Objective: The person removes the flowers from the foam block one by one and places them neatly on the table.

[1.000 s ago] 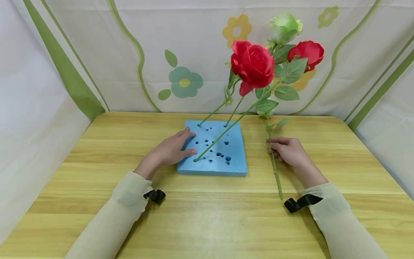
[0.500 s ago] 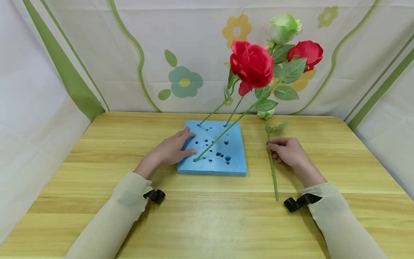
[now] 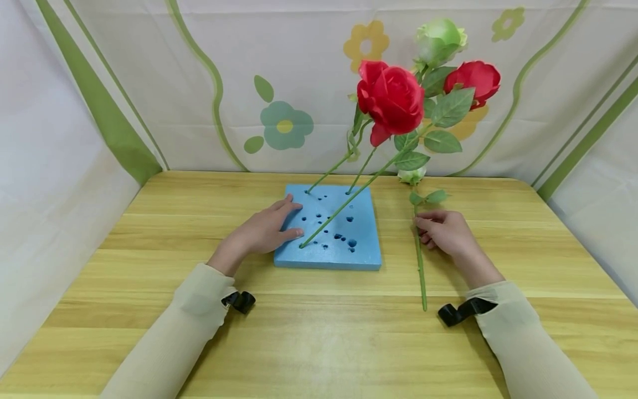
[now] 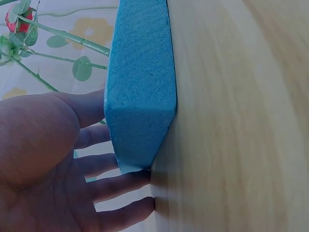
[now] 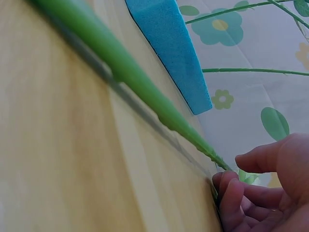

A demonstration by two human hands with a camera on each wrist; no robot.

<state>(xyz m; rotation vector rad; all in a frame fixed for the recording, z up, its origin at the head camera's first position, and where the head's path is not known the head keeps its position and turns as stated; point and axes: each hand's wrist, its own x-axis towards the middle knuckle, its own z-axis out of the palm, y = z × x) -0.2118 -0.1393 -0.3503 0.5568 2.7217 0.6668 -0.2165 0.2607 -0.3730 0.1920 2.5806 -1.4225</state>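
A square blue foam block (image 3: 360,227) with several holes lies flat on the table. My left hand (image 3: 268,226) rests on its left edge, thumb and fingers spread; the left wrist view shows the fingers (image 4: 116,187) reaching down the block's side to the tabletop. To the right of the block, my right hand (image 3: 442,231) pinches the green stem of a pale rose (image 3: 420,266) between thumb and fingertips. This stem runs along the table, cut end toward me, and leaves partly cover its bloom at the back. In the right wrist view the stem (image 5: 140,92) slants close over the wood.
Stems of a large red rose (image 3: 391,100), another red rose (image 3: 473,82) and a green-white rose (image 3: 440,41) stand in the block, leaning right, their leaves overlapping. A curtain printed with flowers (image 3: 286,126) hangs behind the table. Small black cameras sit at both wrists.
The held rose's cut end has swung left and slightly toward me, so its stem lies straighter. My left hand and the block stay in place.
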